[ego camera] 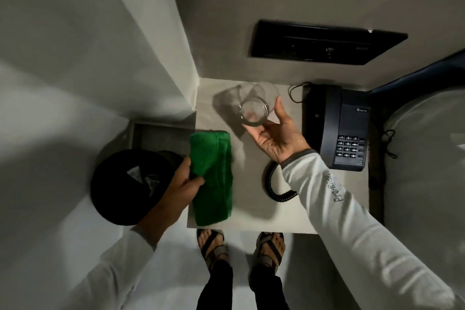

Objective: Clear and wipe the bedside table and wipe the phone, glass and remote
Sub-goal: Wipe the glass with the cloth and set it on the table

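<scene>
Glass lifted, cloth ready

The right hand (273,137) grips a clear round drinking glass (254,111) above the pale bedside table (251,209). The left hand (181,189) has its fingers closed on a folded green cloth (214,178). A dark corded desk phone (342,128) sits at the table's right side.

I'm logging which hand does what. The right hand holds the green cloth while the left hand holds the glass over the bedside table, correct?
Hands are swapped. The head view shows the left hand gripping the green cloth while the right hand holds the glass over the bedside table.
</scene>
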